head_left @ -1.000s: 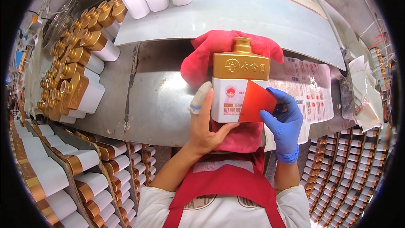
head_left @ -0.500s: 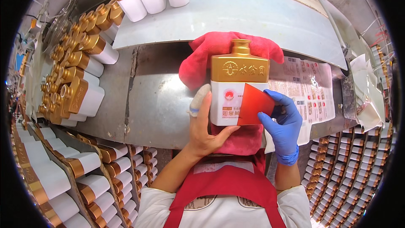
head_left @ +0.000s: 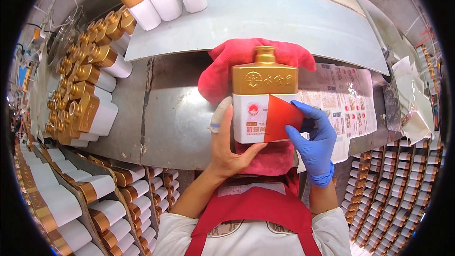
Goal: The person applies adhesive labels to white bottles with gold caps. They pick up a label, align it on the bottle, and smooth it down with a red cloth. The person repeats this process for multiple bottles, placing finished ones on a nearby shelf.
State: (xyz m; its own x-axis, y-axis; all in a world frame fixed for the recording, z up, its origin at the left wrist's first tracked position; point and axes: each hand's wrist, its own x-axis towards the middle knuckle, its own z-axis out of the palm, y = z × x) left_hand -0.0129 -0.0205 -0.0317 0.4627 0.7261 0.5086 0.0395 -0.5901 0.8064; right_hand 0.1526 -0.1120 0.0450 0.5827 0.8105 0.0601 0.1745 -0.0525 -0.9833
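A flat bottle (head_left: pixel 249 109), gold on its shoulder and neck and white below, lies face up on a pink cloth (head_left: pixel 215 78). Printed lettering and a round red emblem show on its white face. My left hand (head_left: pixel 225 149) curls round the bottle's lower left side and bottom edge; one finger wears a whitish finger cover. In a blue glove, my right hand (head_left: pixel 315 137) pinches a flat red scraper (head_left: pixel 282 119), which lies against the right half of the white face and hides the print there. The scraper's left edge runs nearly upright down the bottle.
Many similar bottles (head_left: pixel 87 99) stand on the left of the metal bench (head_left: pixel 166 114). Three more (head_left: pixel 161 0) stand on a raised grey board (head_left: pixel 256 14) at the back. A stained printed sheet (head_left: pixel 353 99) lies at right. Racks of bottles (head_left: pixel 104 208) flank me below.
The whole view has shifted slightly, so bottle, cloth and hands appear a little further left. The scraper and both hands keep almost the same place on the bottle.
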